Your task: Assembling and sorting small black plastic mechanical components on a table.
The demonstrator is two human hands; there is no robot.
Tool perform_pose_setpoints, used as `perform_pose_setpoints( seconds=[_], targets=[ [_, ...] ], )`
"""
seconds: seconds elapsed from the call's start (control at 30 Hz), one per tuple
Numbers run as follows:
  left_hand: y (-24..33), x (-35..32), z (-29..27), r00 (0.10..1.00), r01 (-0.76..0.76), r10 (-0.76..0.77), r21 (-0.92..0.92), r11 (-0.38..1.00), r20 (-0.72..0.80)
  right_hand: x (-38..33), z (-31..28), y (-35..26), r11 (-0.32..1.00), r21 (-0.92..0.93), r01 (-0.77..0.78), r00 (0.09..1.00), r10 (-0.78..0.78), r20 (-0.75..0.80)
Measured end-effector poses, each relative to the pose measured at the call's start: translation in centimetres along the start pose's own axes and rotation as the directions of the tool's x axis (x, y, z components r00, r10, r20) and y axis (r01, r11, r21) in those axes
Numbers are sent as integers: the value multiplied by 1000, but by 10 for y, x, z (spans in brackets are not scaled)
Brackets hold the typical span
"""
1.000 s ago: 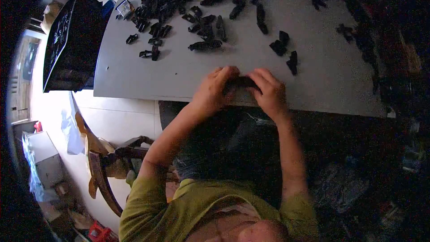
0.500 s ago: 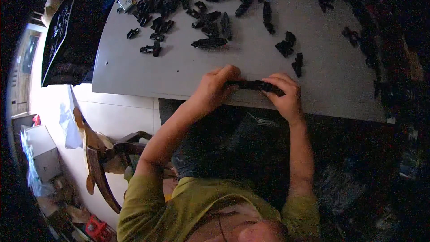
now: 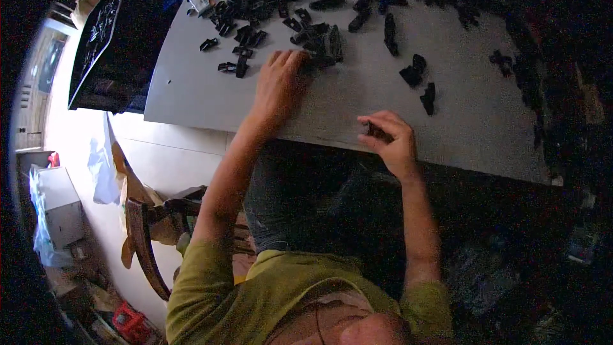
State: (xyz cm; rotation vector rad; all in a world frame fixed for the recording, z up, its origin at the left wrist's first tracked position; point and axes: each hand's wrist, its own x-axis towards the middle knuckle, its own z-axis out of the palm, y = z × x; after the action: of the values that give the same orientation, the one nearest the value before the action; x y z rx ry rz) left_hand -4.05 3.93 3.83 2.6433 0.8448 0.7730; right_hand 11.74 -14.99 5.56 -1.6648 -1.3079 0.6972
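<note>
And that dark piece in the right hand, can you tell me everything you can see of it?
The dark piece is nearly black, with only a short stretch showing between the thumb and fingers of the right hand, which cover the rest. Its full shape, parts and material can't be made out. It appears to slant slightly, near the front edge of the grey table; whether it touches the table is unclear.

Dark piece (image 3: 379,132) in the right hand (image 3: 397,143) — partly hidden, shape unclear.
</note>
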Motion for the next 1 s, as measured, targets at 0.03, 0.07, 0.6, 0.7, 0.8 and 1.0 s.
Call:
perform_pose_setpoints(
  seconds=[0.03, 0.07, 0.6, 0.7, 0.8, 1.0],
  targets=[
    [2, 0, 1, 1000, -2, 1, -1, 1000, -6, 2, 0, 7, 999, 49, -12, 999, 14, -34],
    [7, -3, 1, 975, 179, -158, -125, 976, 159, 6, -4, 9, 999, 44, -10, 999, 11, -36],
    [20, -19, 12, 982, -67, 143, -480, 875, 124, 27, -1, 5, 920, -379, 95, 995, -101, 5],
    [22, -20, 14, 981, -17, 108, -481, 877, 163, 29, -1, 1, 888, -449, 99, 995, -87, 47],
    [20, -21, 12, 979, 4, 95, -488, 873, 178, 34, 6, 8, 876, -449, 177, 983, -181, 36],
    [17, -23, 13, 970, 60, 82, -558, 828, 227, 32, -3, 21, 903, -335, 269, 963, -263, 64]
  ],
)
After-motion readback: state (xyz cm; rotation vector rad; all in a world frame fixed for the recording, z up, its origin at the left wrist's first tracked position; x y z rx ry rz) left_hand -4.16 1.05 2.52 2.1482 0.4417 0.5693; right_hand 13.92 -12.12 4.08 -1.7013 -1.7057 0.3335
